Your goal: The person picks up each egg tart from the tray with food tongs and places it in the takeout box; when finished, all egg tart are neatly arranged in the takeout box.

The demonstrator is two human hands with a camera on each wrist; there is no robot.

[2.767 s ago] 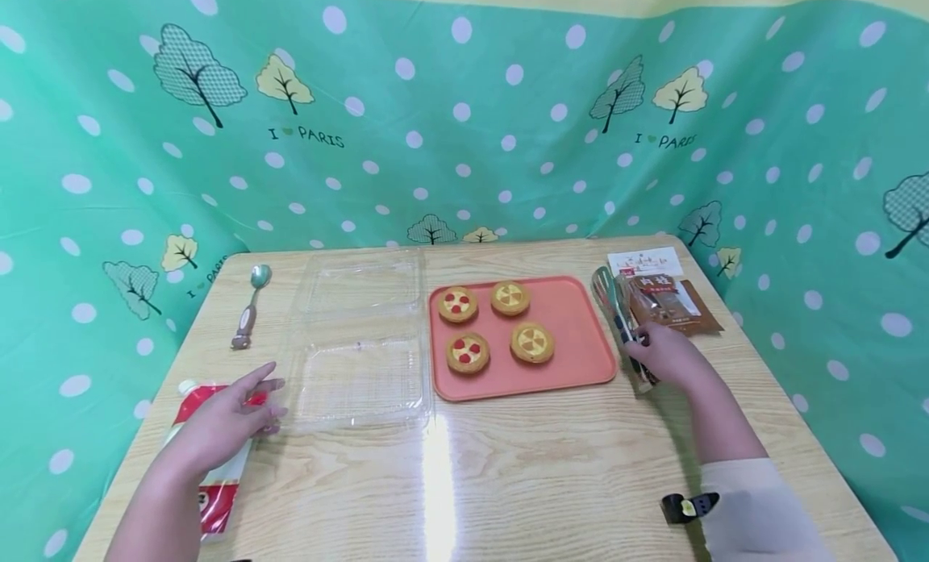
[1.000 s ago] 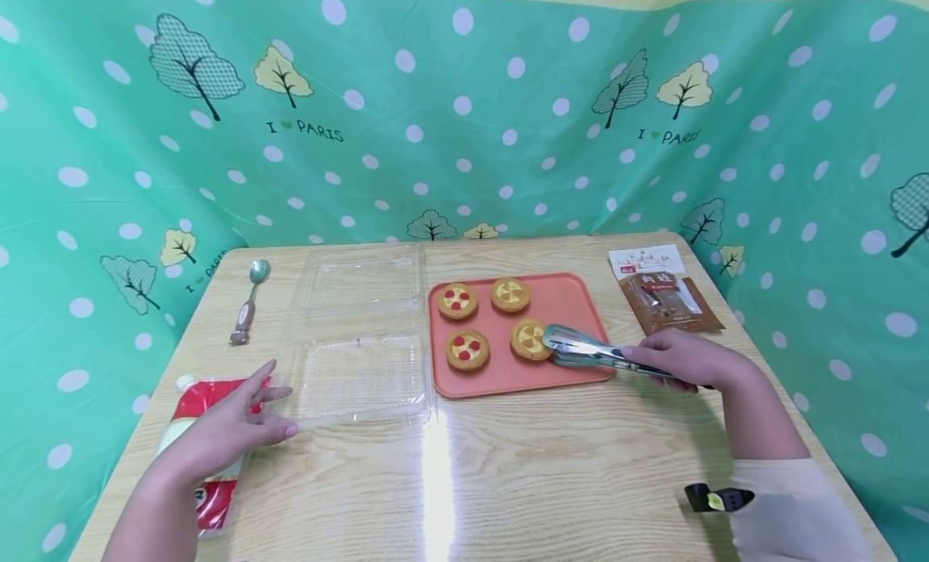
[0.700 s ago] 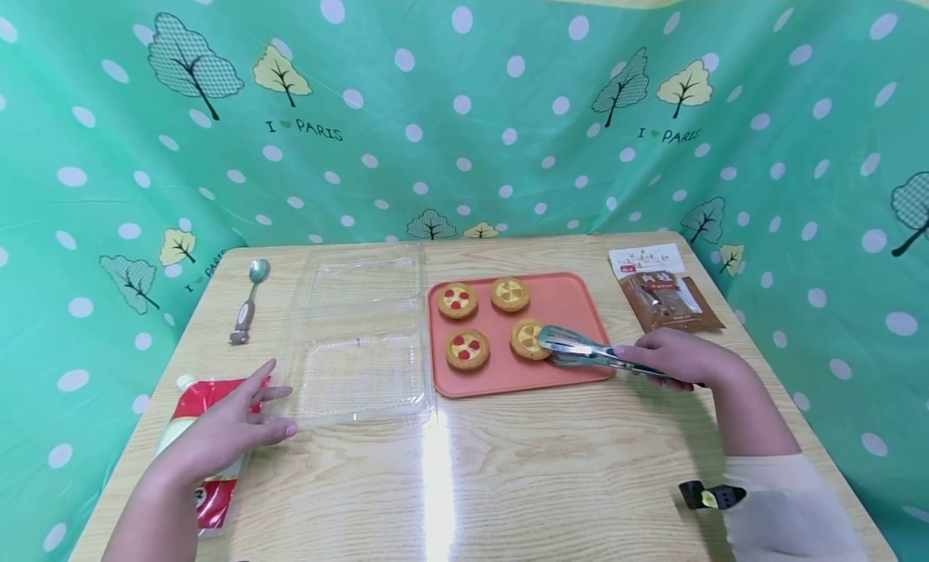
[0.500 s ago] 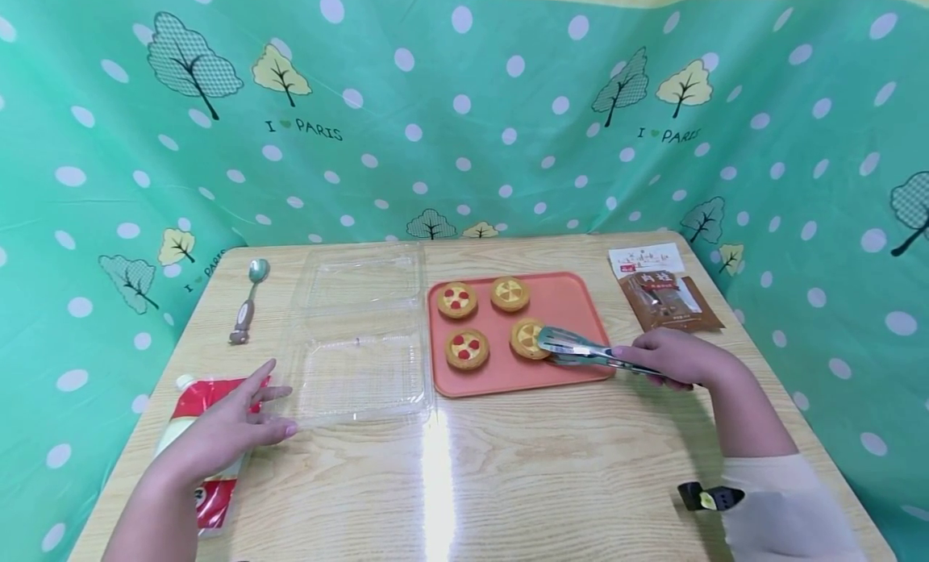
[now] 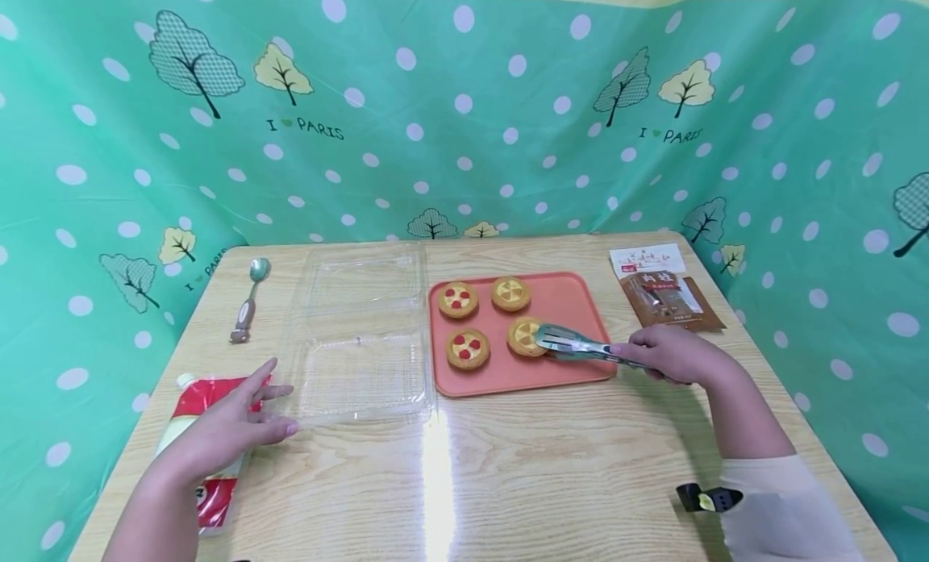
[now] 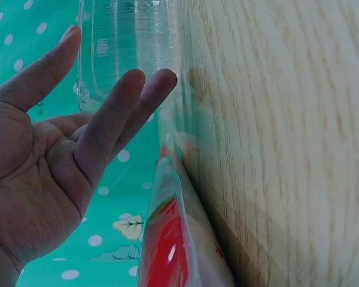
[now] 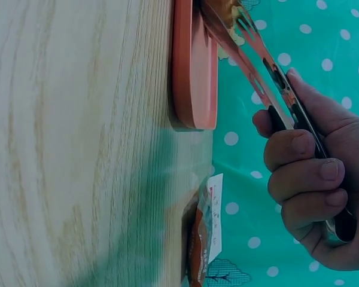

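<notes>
My right hand [image 5: 671, 354] grips metal food tongs [image 5: 581, 346] by the dark handles; in the right wrist view its fingers curl round the tongs [image 7: 290, 113]. The tong heads are at the near right egg tart [image 5: 526, 337], one above its edge and the other low beside it. That tart and several others, two with red toppings such as this tart [image 5: 458, 301], sit on a pink tray [image 5: 573, 304]. My left hand [image 5: 232, 421] is held with fingers spread above a red and white pouch [image 5: 218, 497], beside a clear plastic box [image 5: 363, 380]; it holds nothing.
The clear box lies with its lid [image 5: 363, 280] folded back. At the far left is a spoon [image 5: 250, 300] with a brown handle. A brown and white packet [image 5: 664, 292] lies at the right back. A patterned cloth [image 5: 464, 126] surrounds the table.
My right hand has picked up the tongs from beside the packet and brought them left to the tart. Most recently the tart has shifted slightly left. The left hand barely moves.
</notes>
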